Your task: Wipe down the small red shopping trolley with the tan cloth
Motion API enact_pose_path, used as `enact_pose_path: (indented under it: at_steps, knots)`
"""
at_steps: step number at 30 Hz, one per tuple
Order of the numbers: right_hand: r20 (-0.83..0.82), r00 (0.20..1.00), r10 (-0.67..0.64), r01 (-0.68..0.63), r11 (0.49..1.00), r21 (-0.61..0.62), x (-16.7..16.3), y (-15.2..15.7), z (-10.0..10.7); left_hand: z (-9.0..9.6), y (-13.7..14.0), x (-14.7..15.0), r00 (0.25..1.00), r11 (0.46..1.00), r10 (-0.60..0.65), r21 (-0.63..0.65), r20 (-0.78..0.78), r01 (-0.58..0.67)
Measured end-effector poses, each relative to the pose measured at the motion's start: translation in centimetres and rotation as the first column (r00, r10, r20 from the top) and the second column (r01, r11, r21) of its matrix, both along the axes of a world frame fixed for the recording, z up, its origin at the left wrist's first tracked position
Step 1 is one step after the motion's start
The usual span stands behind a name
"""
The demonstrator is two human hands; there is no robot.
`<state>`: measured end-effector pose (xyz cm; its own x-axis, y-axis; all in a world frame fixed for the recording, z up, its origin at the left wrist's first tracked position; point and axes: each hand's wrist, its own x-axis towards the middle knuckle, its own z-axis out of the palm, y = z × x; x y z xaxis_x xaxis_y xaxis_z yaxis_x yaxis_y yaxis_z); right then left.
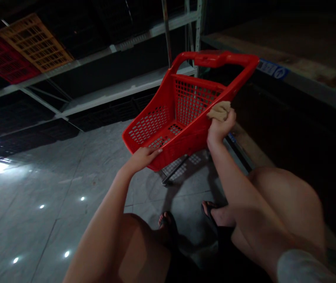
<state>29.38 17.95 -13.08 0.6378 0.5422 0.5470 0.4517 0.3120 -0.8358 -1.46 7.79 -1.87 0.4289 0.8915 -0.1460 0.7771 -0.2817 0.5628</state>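
A red plastic shopping cart [182, 143] stands in front of me, with lattice walls and a looped handle at its far end. My left hand [145, 157] grips the near rim toward the cart's left end, its fingers laid over the edge. In my right hand [223, 125] is a bunched beige cloth [220, 111], held at the outer side of the cart below the handle. Whether the cloth presses on the plastic there I cannot tell, since the hand partly covers it.
Metal shelving [97, 92] runs behind the cart, bearing a yellow crate [35, 41], a red crate [5, 59] and dark crates. A shelf edge [303, 70] with a blue-and-white label [274, 69] lies close on the right. My sandalled feet stand on the grey floor [58, 188].
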Motion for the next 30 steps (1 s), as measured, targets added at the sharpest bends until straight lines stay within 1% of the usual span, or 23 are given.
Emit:
enact_pose_path:
  at_steps: [1,2,4,5,7,8,9,10,12,13,15,17,19,20,21,22,23,25,26,27,28,29,30]
  knots:
    - [-0.010,1.000,-0.013,0.013,1.000,0.006,-0.8,-0.5,-0.2,-0.1,0.0,-0.3,1.000,1.000,0.000,-0.011,-0.008,0.000]
    - [-0.019,1.000,-0.007,0.007,1.000,-0.006,-2.1,-1.5,-0.8,-0.3,-0.1,-0.4,1.000,1.000,0.008,-0.014,-0.009,-0.008]
    - [-0.031,0.997,0.072,-0.074,0.994,-0.081,-5.3,-4.8,-3.3,-0.8,-0.1,-0.3,0.999,0.999,0.036,0.001,-0.017,-0.036]
    - [-0.057,0.988,0.144,-0.151,0.977,-0.149,-7.0,-6.6,-4.8,-0.9,-0.1,-0.2,0.998,0.999,0.049,0.012,-0.027,-0.049]
    - [-0.154,0.958,0.243,-0.278,0.916,-0.288,-9.8,-9.9,-7.8,-1.2,-0.3,0.2,0.996,0.997,0.070,0.029,-0.046,-0.069]
    - [-0.194,0.943,0.271,-0.323,0.887,-0.330,-10.9,-11.1,-8.8,-1.2,-0.3,0.3,0.996,0.997,0.077,0.036,-0.051,-0.075]
    - [-0.223,0.935,0.277,-0.342,0.871,-0.352,-11.7,-11.8,-9.5,-1.3,-0.4,0.4,0.996,0.996,0.079,0.037,-0.050,-0.077]
    - [-0.238,0.934,0.267,-0.340,0.870,-0.357,-12.1,-12.1,-9.8,-1.3,-0.5,0.5,0.996,0.996,0.078,0.034,-0.044,-0.077]
    - [-0.253,0.945,0.209,-0.290,0.894,-0.342,-12.3,-11.5,-8.8,-1.4,-0.5,0.6,0.997,0.997,0.076,0.023,-0.026,-0.075]
    - [-0.258,0.950,0.177,-0.260,0.906,-0.334,-12.0,-10.9,-7.7,-1.5,-0.5,0.6,0.997,0.997,0.076,0.021,-0.016,-0.076]
    - [-0.247,0.960,0.131,-0.200,0.939,-0.280,-11.1,-9.2,-4.7,-1.6,-0.4,0.7,0.997,0.997,0.076,0.018,-0.002,-0.076]
    - [-0.193,0.976,0.105,-0.135,0.979,-0.150,-10.3,-7.8,-1.3,-1.7,-0.2,0.8,0.997,0.997,0.077,0.017,-0.002,-0.077]
    - [-0.105,0.990,0.098,-0.099,0.995,-0.002,-9.8,-6.8,1.3,-1.8,-0.1,1.1,0.997,0.997,0.074,0.017,-0.013,-0.073]
    - [-0.056,0.993,0.108,-0.105,0.993,0.048,-9.8,-6.6,1.9,-1.9,-0.1,1.2,0.997,0.997,0.069,0.018,-0.018,-0.069]
    - [-0.009,0.992,0.128,-0.127,0.990,0.063,-9.9,-6.6,2.1,-1.8,0.0,1.4,0.998,0.998,0.063,0.022,-0.023,-0.063]
    - [0.034,0.988,0.154,-0.155,0.987,0.048,-10.1,-6.8,1.6,-1.8,-0.1,1.5,0.998,0.998,0.053,0.030,-0.027,-0.052]
    - [0.072,0.979,0.188,-0.189,0.982,0.007,-10.4,-7.4,0.6,-1.7,-0.1,1.5,0.999,0.998,0.038,0.042,-0.033,-0.037]
    - [0.101,0.956,0.274,-0.259,0.955,-0.143,-11.2,-9.1,-2.7,-1.4,-0.2,1.3,0.998,0.997,0.007,0.079,-0.060,-0.002]
    - [0.085,0.941,0.328,-0.301,0.924,-0.237,-11.6,-10.1,-4.7,-1.2,-0.2,1.1,0.997,0.995,-0.008,0.098,-0.079,0.015]
    - [0.041,0.923,0.383,-0.350,0.879,-0.323,-12.0,-11.1,-6.7,-1.0,-0.3,0.7,0.994,0.994,-0.017,0.110,-0.105,0.028]
    - [-0.004,0.904,0.428,-0.398,0.835,-0.379,-12.4,-12.0,-8.5,-0.8,-0.3,0.3,0.990,0.993,-0.023,0.110,-0.136,0.038]
    - [-0.045,0.887,0.459,-0.435,0.801,-0.412,-12.8,-12.6,-10.0,-0.6,-0.4,-0.1,0.985,0.994,-0.029,0.100,-0.169,0.046]
    - [-0.075,0.880,0.470,-0.455,0.785,-0.419,-13.0,-12.9,-11.1,-0.4,-0.4,-0.6,0.979,0.995,-0.037,0.084,-0.200,0.054]
